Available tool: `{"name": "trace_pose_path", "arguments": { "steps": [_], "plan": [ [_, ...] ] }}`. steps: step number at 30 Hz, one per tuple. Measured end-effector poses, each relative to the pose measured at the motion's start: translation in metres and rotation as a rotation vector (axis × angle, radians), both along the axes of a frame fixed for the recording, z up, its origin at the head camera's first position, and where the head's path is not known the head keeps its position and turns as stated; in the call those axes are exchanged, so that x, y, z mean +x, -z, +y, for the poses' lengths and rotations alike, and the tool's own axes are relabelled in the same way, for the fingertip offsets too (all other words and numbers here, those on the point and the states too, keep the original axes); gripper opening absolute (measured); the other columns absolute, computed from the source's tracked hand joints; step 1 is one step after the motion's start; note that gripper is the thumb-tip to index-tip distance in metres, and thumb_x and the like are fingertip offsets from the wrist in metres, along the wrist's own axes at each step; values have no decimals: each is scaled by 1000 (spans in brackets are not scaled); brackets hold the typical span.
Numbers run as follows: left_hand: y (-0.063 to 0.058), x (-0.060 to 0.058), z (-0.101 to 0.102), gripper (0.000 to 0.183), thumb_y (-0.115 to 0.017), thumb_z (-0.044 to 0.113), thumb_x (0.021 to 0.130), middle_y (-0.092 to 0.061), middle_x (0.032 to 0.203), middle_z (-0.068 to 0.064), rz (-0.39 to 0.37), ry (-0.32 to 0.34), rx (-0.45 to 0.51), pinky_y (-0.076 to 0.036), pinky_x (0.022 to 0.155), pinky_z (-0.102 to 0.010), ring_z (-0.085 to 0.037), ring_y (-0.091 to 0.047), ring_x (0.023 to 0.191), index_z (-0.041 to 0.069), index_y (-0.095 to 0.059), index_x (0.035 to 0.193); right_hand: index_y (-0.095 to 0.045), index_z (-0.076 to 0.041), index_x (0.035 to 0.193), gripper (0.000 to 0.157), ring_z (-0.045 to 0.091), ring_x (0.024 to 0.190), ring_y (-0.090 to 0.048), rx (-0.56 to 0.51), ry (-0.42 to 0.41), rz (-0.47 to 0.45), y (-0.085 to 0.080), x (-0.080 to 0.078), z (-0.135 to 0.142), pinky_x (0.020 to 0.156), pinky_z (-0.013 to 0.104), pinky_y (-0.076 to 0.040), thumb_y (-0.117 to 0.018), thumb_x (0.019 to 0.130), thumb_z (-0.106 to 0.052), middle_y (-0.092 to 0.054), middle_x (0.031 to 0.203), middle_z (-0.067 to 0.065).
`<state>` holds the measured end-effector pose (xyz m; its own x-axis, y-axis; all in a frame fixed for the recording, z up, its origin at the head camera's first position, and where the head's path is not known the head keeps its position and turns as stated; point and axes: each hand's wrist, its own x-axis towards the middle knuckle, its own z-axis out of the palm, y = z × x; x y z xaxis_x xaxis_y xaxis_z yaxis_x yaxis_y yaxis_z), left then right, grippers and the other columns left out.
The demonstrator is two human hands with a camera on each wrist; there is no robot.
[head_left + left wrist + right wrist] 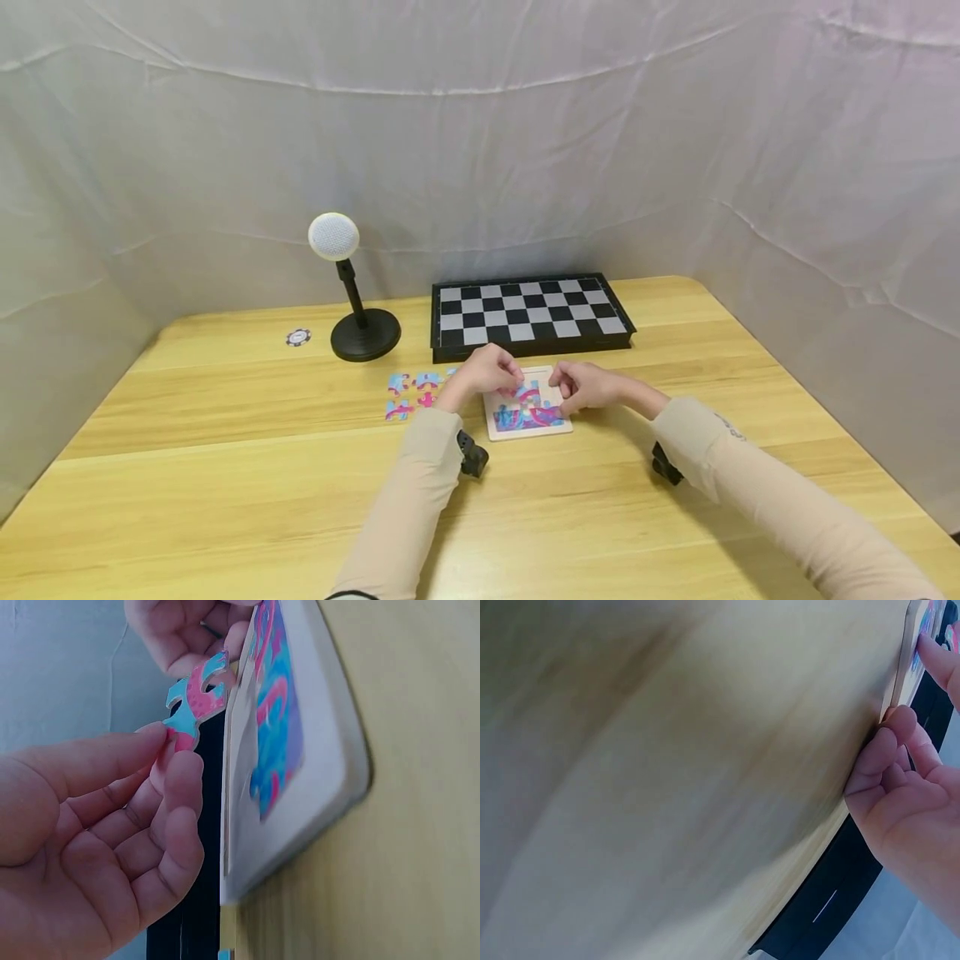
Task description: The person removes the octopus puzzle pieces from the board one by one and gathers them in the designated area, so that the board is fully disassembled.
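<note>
So the left hand (486, 372) has a pink-and-blue puzzle piece (201, 696) pinched between thumb and fingers, held up just above the pale tray (532, 432). The right hand (588, 385) grips that same tray by its right side, thumb on the face and the other fingers curled against the edge. The tray lies flat on the wooden desk (262, 508) with a bunch of placed pieces (517, 418) filling mostly the part nearest the person, pink, blue and purple. More loose pieces (427, 381) sit left of the tray, some partly hidden by the left arm. Right behind the tray there's a black-and-white checkered board (536, 315). Left of that stands a round white disc (333, 237) on a black stand (365, 333), with a poker chip (297, 337) near its base.
</note>
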<state>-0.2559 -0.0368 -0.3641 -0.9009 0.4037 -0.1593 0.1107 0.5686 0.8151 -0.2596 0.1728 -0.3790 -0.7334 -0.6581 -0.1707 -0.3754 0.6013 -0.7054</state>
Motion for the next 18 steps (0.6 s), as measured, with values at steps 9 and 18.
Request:
{"name": "trace_pose_path", "arguments": {
  "steps": [9, 18],
  "plan": [
    [2, -1, -18, 8, -63, 6, 82, -59, 65, -5, -14, -23, -21, -47, 54, -24, -12, -54, 55, -1, -65, 79, -47, 7, 99, 37, 14, 67, -40, -26, -21, 18, 1, 0, 3, 63, 24, -36, -71, 74, -5, -46, 75, 7],
    [-2, 3, -36, 7, -62, 5, 82, -61, 66, -6, -16, -68, -8, -47, 54, -25, -15, -57, 57, -1, -65, 79, -48, 6, 99, 36, 14, 67, -40, -17, -24, 51, 5, -2, 4, 63, 25, -37, -71, 74, -5, -46, 74, 6]
  ]
}}
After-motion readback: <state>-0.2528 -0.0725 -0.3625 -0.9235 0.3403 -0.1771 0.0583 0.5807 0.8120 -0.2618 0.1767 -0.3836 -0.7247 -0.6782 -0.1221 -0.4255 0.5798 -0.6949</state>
